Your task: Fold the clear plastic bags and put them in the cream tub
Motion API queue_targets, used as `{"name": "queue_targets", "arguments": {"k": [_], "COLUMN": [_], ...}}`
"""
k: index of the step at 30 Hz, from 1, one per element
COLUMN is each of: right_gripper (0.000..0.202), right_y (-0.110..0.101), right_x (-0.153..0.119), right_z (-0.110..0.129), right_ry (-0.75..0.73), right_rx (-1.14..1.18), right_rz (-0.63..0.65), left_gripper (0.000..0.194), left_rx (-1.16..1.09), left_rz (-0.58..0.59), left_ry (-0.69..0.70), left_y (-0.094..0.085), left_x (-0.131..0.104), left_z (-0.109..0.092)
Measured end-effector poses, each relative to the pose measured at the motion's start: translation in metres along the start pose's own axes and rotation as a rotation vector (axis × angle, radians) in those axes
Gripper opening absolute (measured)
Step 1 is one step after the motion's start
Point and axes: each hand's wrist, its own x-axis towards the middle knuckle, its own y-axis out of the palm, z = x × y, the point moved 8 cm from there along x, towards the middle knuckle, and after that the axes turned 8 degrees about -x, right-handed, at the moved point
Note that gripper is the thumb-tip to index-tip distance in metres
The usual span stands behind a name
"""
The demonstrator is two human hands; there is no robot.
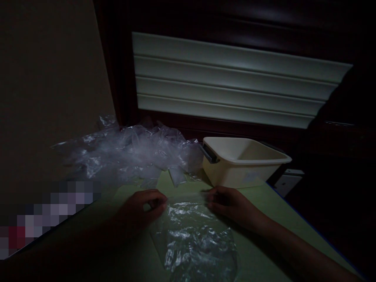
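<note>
A clear, crinkled plastic bag point(199, 239) lies on the green tabletop point(264, 203) in the lower middle of the head view. My left hand point(148, 205) pinches its far left corner between thumb and fingers. At the far right corner, my right hand point(225, 201) has its thumb and fingers closed on the bag's edge. The edge between the two hands is stretched roughly straight. Dim light leaves the fingertips hard to make out.
Beyond my hands at the left is a heap of clear plastic bags point(141, 150). A cream bin point(235, 172) with dark handles stands at the back right, with a white box point(288, 182) beside it. A slatted panel point(229, 82) rises behind.
</note>
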Motion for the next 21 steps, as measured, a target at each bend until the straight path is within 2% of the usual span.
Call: {"name": "queue_targets", "arguments": {"k": [6,13,21], "right_gripper": [0.014,0.005,0.009], "right_y": [-0.002,-0.005,-0.009], "right_x": [0.002,-0.001,-0.006], "right_z": [-0.004,0.007,0.013], "right_ry": [-0.026,-0.096,-0.155], "right_rx": [-0.062,-0.099,-0.19], "right_rz": [-0.022,0.008,-0.017], "left_gripper": [0.015,0.02,0.021], "left_rx": [0.0,-0.031,-0.002], "left_rz": [-0.023,0.002,0.051], "left_ry": [-0.004,0.004,0.076], "left_y": [-0.001,-0.002,-0.004], "left_x": [0.001,0.004,0.0], "left_z": [0.001,0.002,0.003]}}
